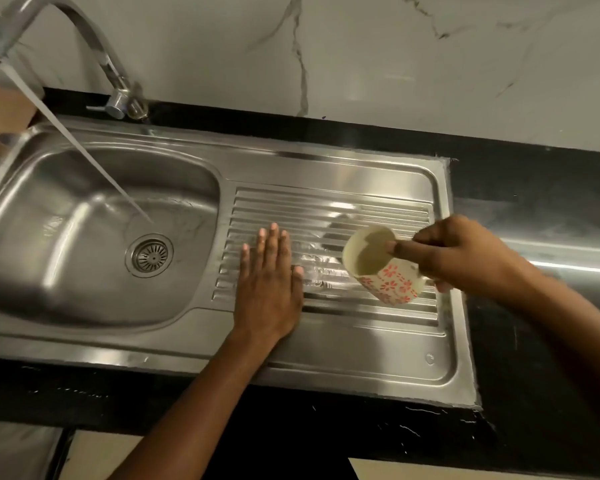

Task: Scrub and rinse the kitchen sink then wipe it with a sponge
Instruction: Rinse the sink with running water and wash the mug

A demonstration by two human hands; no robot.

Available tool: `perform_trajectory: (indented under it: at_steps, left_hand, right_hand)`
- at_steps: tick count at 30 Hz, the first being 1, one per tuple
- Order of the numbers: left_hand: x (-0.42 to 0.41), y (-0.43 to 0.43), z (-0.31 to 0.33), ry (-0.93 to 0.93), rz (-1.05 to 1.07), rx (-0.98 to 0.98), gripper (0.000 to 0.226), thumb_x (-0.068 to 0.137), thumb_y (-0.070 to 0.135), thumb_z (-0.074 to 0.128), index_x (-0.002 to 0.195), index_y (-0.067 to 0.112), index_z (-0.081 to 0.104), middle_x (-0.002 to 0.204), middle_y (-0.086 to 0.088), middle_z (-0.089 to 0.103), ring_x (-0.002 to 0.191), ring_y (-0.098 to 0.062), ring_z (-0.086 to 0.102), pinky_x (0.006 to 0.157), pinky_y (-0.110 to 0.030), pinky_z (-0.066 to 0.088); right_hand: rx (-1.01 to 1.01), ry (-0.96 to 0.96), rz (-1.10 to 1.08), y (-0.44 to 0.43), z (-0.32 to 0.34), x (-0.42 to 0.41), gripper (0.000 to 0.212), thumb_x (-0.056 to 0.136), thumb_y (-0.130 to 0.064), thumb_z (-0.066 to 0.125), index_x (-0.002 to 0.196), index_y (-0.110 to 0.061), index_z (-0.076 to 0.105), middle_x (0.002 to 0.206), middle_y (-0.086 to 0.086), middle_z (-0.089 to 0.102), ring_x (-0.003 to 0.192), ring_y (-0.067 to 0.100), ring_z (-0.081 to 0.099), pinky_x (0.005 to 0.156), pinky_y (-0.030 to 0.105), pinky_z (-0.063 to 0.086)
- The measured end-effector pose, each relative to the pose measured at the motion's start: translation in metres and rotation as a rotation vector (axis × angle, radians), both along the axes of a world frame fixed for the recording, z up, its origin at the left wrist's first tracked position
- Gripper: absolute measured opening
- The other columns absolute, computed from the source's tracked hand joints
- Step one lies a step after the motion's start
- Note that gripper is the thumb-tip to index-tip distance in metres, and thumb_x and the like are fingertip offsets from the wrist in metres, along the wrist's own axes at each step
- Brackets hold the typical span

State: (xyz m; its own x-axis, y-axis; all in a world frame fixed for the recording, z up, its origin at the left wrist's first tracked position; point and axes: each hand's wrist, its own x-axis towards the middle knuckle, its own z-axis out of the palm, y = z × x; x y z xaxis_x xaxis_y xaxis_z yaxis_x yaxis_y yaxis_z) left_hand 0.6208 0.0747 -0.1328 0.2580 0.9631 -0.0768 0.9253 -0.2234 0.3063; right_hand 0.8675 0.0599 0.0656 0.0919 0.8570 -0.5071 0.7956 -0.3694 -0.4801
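A steel sink (194, 157) has its bowl on the left and a ribbed drainboard (329, 206) on the right. Water runs from the curved tap (80, 26) into the bowl near the drain (150, 255). My left hand (267, 289) lies flat with straight fingers on the wet drainboard's left part. My right hand (461, 254) grips a cream cup with red flowers (381, 268), tilted with its mouth toward the left, over the drainboard. No sponge is in sight.
A black stone counter (534, 188) surrounds the sink, with a marble wall (361, 57) behind. A blurred brownish object (0, 112) stands at the far left edge beside the tap.
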Motion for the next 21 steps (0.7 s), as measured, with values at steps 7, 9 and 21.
perform_trajectory:
  at_steps: [7,9,21]
  left_hand:
    - [0.134,-0.079,0.012,-0.225,-0.585,-0.065,0.072,0.101,0.029,0.049,0.164,0.010,0.020,0.172,-0.010,0.018,0.161,-0.026,-0.001,0.130,-0.051,0.002]
    - [0.157,-0.098,0.009,-0.218,-0.710,-0.075,0.067,0.103,0.030,0.045,0.162,0.009,0.024,0.171,-0.011,0.019,0.161,-0.027,0.003,0.130,-0.051,0.002]
    - [0.172,-0.036,0.010,-0.186,-0.563,-0.082,0.079,0.103,0.026,0.051,0.166,0.011,0.007,0.174,-0.010,0.001,0.158,-0.022,-0.010,0.130,-0.049,-0.008]
  right_hand:
    - [-0.183,-0.244,-0.099,-0.066,0.027,0.051,0.059,0.065,-0.085,0.050,0.073,-0.033,0.078,0.064,-0.014,0.074,0.054,0.007,0.070,0.059,0.043,0.063]
    - [-0.209,-0.321,-0.085,-0.082,0.020,0.069,0.061,0.061,-0.093,0.042,0.074,-0.044,0.076,0.060,-0.015,0.072,0.052,0.007,0.069,0.059,0.048,0.063]
    - [-0.108,-0.169,-0.221,-0.068,0.011,0.051,0.044,0.086,-0.068,0.059,0.072,-0.030,0.078,0.063,-0.005,0.074,0.050,0.018,0.069,0.056,0.048,0.058]
